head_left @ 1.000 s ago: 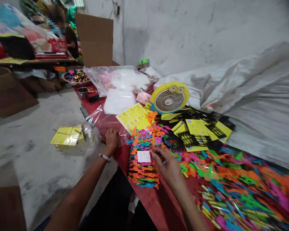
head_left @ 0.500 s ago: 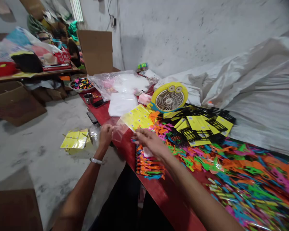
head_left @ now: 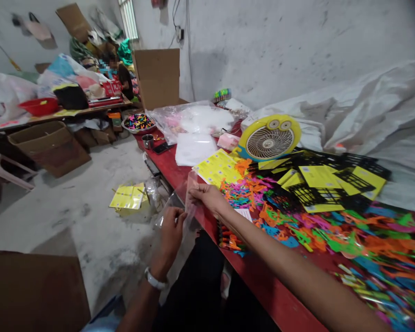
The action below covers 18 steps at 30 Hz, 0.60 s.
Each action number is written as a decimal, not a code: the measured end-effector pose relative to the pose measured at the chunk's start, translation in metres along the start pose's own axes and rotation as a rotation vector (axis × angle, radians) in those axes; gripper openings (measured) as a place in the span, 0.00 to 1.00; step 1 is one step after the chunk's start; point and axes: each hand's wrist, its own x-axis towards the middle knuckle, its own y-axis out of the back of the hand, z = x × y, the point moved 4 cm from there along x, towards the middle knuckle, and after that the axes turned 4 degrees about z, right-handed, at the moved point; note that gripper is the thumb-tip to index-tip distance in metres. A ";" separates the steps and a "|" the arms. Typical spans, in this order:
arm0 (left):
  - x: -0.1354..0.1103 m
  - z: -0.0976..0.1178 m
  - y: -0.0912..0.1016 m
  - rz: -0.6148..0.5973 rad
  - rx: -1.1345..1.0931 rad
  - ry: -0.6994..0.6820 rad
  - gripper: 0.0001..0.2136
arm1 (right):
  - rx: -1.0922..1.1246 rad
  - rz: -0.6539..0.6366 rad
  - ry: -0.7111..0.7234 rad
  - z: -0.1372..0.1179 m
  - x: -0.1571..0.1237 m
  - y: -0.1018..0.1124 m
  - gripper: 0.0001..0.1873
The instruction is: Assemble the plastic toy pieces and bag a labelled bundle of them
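Between my two hands hangs a clear plastic bag (head_left: pixel 191 208), over the near edge of the red table (head_left: pixel 252 279). My left hand (head_left: pixel 172 230) pinches it low on the left side. The fingers of my right hand (head_left: pixel 207 197) are closed on its upper edge. Under my right forearm, partly hidden, sits a stack of small colourful plastic toys (head_left: pixel 228 240) with a white paper slip (head_left: pixel 244 214) by it. Yellow printed sheets (head_left: pixel 218 167) lie just beyond my right hand.
A yellow fan (head_left: pixel 271 140) stands behind black plastic frames with yellow cards (head_left: pixel 320 177). Loose colourful plastic pieces (head_left: pixel 359 240) cover the right side. Further back are white plastic bags (head_left: pixel 196 150), a metal cup (head_left: pixel 147 141) and a bowl of pieces (head_left: pixel 138 122). A person (head_left: pixel 124 80) sits far left.
My right hand has come to the bag and closed on its edge. My left hand has lowered toward me, holding the bag. The view has turned left.
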 end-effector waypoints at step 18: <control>0.001 0.053 -0.004 -0.063 -0.370 0.150 0.14 | -1.002 0.278 0.560 -0.032 -0.082 0.033 0.03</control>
